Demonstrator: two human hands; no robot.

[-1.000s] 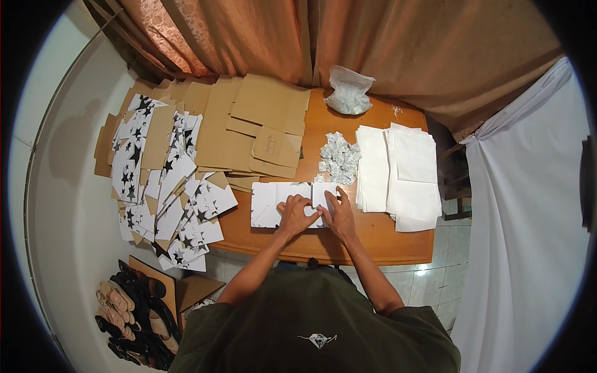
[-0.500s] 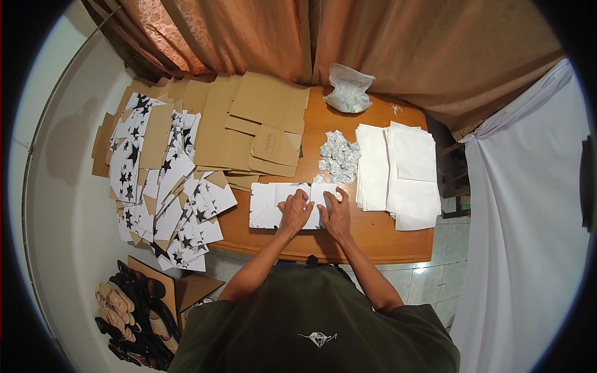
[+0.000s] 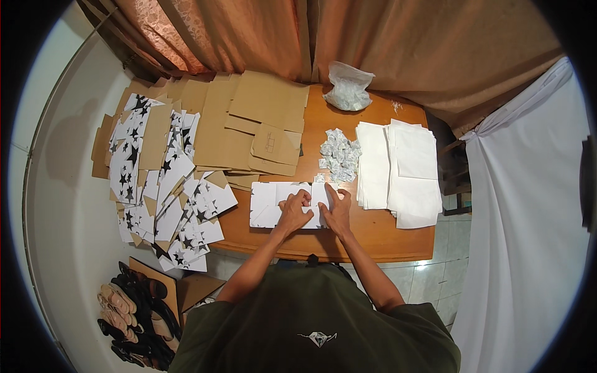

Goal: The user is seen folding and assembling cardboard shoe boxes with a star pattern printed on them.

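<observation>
A white cardboard box, with black star print showing along its edges, lies at the table's front edge, its white panels and folds facing up. My left hand rests over its middle, fingers curled inward and closed at a fold. My right hand grips the box's right end, thumb on the near side and forefinger reaching toward the far edge. What the fingertips press is partly hidden beneath them. Just beyond the box sits a pile of small white sachets.
Flat brown cardboard pieces and star-printed white ones spread over the left side. White paper sheets are stacked at right. A clear plastic bag stands at the back. Shoes are at lower left, below the wooden table.
Both hands stay on the box with only slight finger shifts. The right hand's fingers have moved a little at the box's right end. The box itself stays almost in place.
</observation>
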